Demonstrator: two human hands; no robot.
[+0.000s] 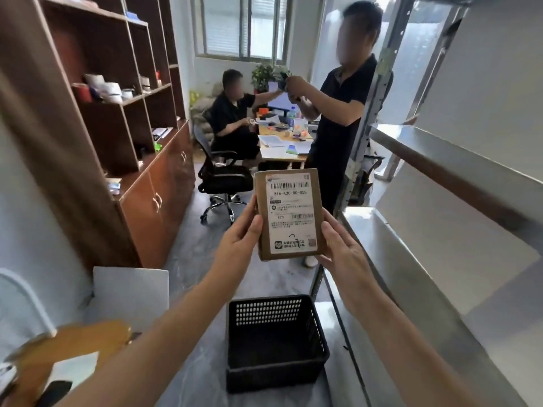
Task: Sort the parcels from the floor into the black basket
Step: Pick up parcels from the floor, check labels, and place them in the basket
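I hold a small brown cardboard parcel [289, 214] with a white shipping label upright at chest height, label toward me. My left hand [238, 239] grips its left edge, thumb on the front. My right hand [343, 248] holds its right edge, fingers behind it. The black perforated basket [276, 374] stands on the floor below the parcel, and I see nothing inside it.
Metal shelving [440, 239] runs along the right. A brown cabinet [152, 201] lines the left wall. A white box [129, 292] and yellowish parcels [76, 345] lie at lower left. A person stands ahead beside a desk [282, 145]; another sits there, near an office chair [220, 177].
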